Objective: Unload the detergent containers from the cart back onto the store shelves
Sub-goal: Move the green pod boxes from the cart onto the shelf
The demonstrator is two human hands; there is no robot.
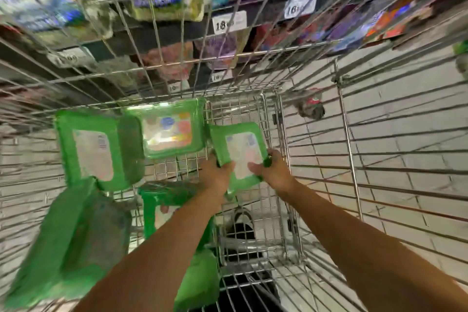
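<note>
Your left hand [217, 175] and right hand [274, 171] grip a flat green plastic detergent container [241, 149] near the metal wire cart [281, 119]'s far-right corner, so the next move is probably lifting it over the rim to the store shelves [266, 11].

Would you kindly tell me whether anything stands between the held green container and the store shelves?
Yes. The cart's wire wall rises between the green container, gripped by the left hand and right hand, and the shelves behind it.
</note>
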